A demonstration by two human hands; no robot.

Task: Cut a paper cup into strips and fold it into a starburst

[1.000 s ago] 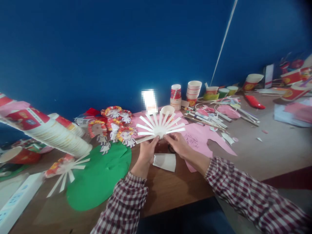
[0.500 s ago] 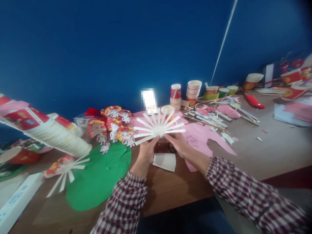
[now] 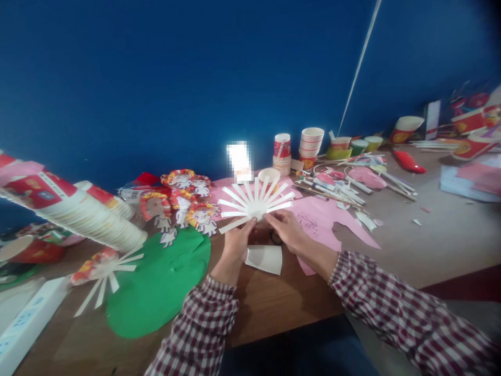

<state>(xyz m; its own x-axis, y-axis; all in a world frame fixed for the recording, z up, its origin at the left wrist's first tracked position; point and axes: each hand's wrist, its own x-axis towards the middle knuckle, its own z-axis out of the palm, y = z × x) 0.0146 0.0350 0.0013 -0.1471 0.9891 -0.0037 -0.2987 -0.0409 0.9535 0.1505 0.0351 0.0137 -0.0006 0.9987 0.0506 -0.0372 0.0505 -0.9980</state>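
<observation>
A white paper piece (image 3: 257,208) with strips fanning out from a round centre is held up over the table. My left hand (image 3: 237,241) pinches its lower left edge with the thumb in front. On the lower right, my right hand (image 3: 286,230) grips the same piece between thumb and fingers. Below it, a curved white paper piece (image 3: 264,259) lies on the wooden table (image 3: 274,308), beside my left hand. Pink paper (image 3: 317,219) with dark pen lines lies to the right, partly under my right forearm.
Green paper (image 3: 160,292), a second strip-cut piece (image 3: 105,271) and lion-like paper cutouts (image 3: 182,201) lie left. Long nested paper cups (image 3: 97,219) lean there. Stacked cups (image 3: 311,146), markers (image 3: 336,190) and a red object (image 3: 408,162) stand or lie back right.
The white strip-cut piece has turned slightly in my hands, and its strips point in slightly different directions. Both hands have stayed almost in place.
</observation>
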